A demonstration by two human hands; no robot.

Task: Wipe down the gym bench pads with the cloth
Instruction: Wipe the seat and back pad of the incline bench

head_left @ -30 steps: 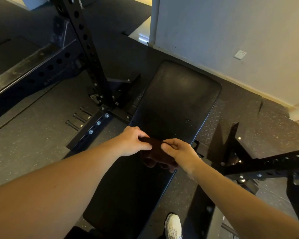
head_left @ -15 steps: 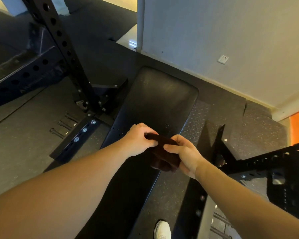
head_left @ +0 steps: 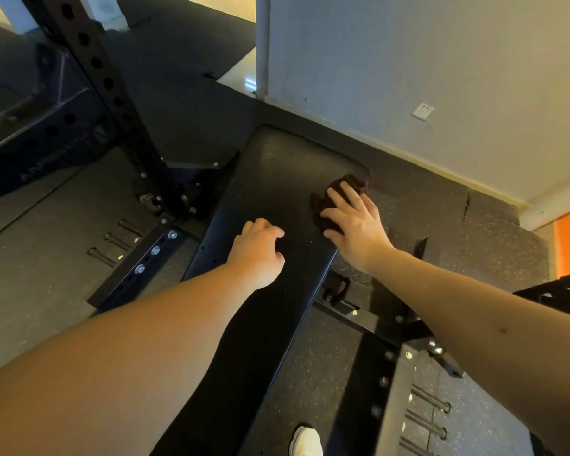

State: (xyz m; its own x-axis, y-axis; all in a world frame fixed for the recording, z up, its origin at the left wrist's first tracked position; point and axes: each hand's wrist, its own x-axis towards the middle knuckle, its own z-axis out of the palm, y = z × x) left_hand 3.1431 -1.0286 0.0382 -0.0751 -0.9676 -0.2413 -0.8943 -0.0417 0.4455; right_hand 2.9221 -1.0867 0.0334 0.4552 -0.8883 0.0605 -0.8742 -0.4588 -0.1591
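A long black bench pad (head_left: pixel 277 179) runs from the bottom of the view up toward the wall. A dark brown cloth (head_left: pixel 349 185) lies bunched near the pad's far right corner. My right hand (head_left: pixel 352 222) lies flat on the cloth with fingers spread and presses it onto the pad. My left hand (head_left: pixel 257 248) hovers over the pad's middle, a little left of the cloth, with fingers loosely curled and nothing in it.
A black rack upright with holes (head_left: pixel 96 67) stands left of the bench, bolted to a base plate (head_left: pixel 145 258). Another rack frame (head_left: pixel 392 327) crosses at the right. A white wall with a socket (head_left: pixel 423 111) is behind. A white shoe (head_left: pixel 305 441) shows below.
Both hands held the cloth together over the pad's middle. Now the left hand has let go, and the right hand has carried the cloth to the far right corner and pressed it down.
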